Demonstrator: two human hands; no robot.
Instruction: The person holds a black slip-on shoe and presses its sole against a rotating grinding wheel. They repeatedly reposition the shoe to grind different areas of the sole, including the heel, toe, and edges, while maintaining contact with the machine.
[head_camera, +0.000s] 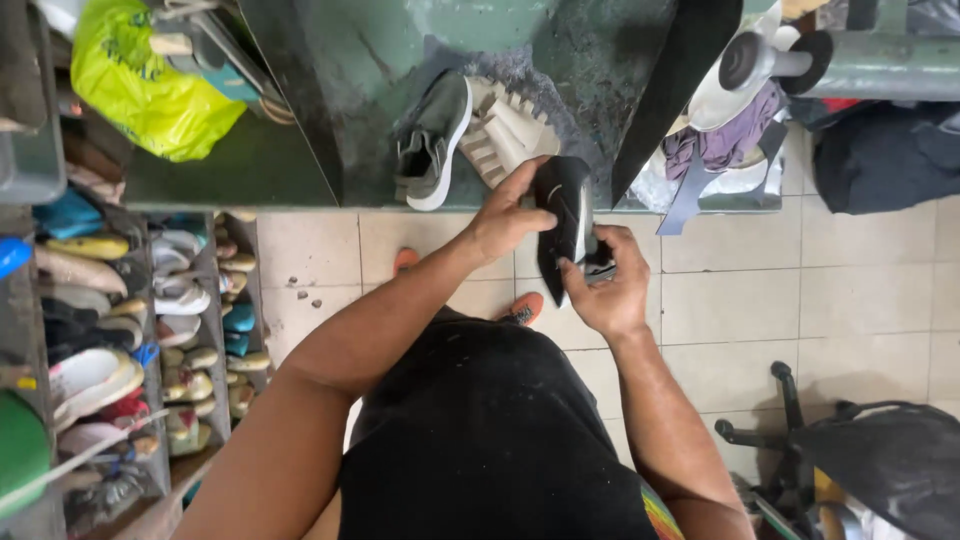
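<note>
Both grips are closed on one black shoe part (562, 225), a glossy, curved piece with a pale edge. It is held in the air in front of the body, just before the front edge of the green counter (560, 60) and above the tiled floor (860, 290). The left hand (505, 215) is wrapped over its upper left side, fingers laid across the top. The right hand (608, 285) is clamped on its lower right side, with the thumb pressed against the pale edge. The long axis of the piece is held close to vertical in the view, one end pointed toward the counter and the narrower end pointed down toward the body. Whether that narrow end is toe or heel cannot be told.

On the counter, just beyond the hands, a grey shoe (432, 140) with a white sole is seen lying on its side, touching a cream lugged sole (508, 130). A shoe rack (130, 330) is noted at the left.
</note>
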